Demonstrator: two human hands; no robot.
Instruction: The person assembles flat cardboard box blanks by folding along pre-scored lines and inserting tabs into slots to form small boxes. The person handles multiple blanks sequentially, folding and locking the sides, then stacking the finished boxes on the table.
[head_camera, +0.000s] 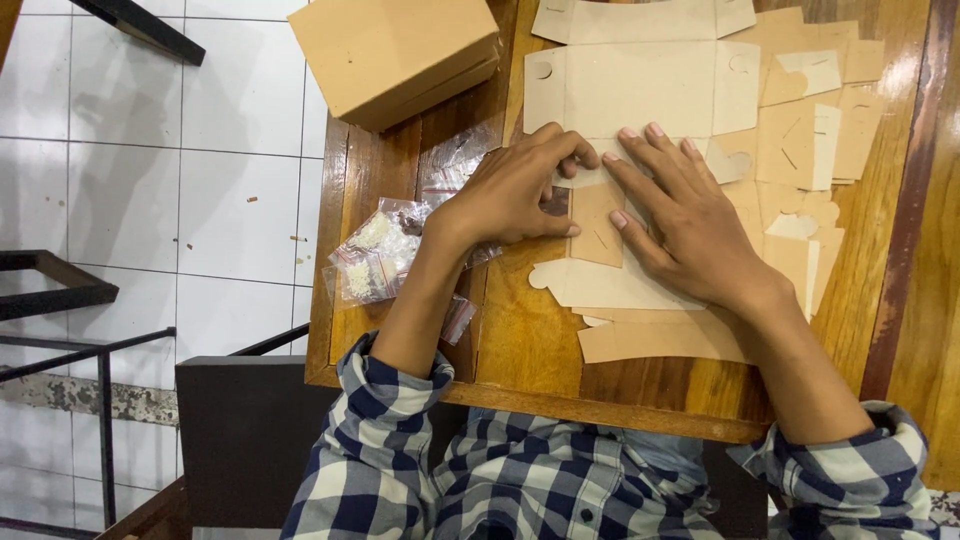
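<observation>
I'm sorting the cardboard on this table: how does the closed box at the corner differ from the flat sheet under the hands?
The closed box is folded into a solid block with visible sides; the flat sheet lies unfolded, its flaps spread out. The closed box sits untouched, overhanging the table edge; the flat sheet is pressed by the left hand and right hand. The sheet looks paler. Both are tan cardboard.

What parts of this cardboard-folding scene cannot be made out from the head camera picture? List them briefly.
- Fold under the left hand and right hand: covered by the fingers.
- Contents of the small plastic bags: too small to identify.
- Flat cardboard sheet: cut off by the top edge.
- Closed cardboard box: inside hidden.
</observation>
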